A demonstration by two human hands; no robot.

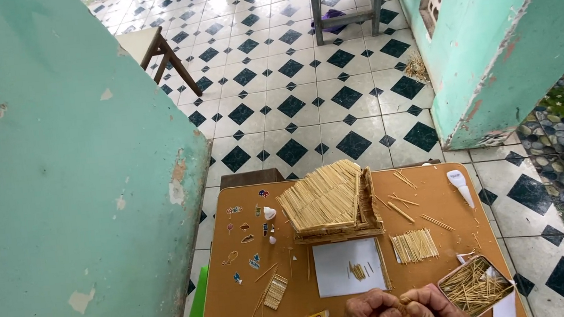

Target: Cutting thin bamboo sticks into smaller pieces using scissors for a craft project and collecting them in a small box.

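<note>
hands: left [374,313] and right [432,309] pinch thin stick | ridged stick-built house [330,201] | metal tin [475,286] of sticks

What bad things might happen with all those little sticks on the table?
1. The metal tin full of sticks sits at the table's edge beside the right hand; an elbow bump might tip it off.
2. The loose stick pile lies unsecured and could scatter if brushed.
3. Both hands, the left hand too, work close to the stick house; a table jolt may shake it apart.
</note>
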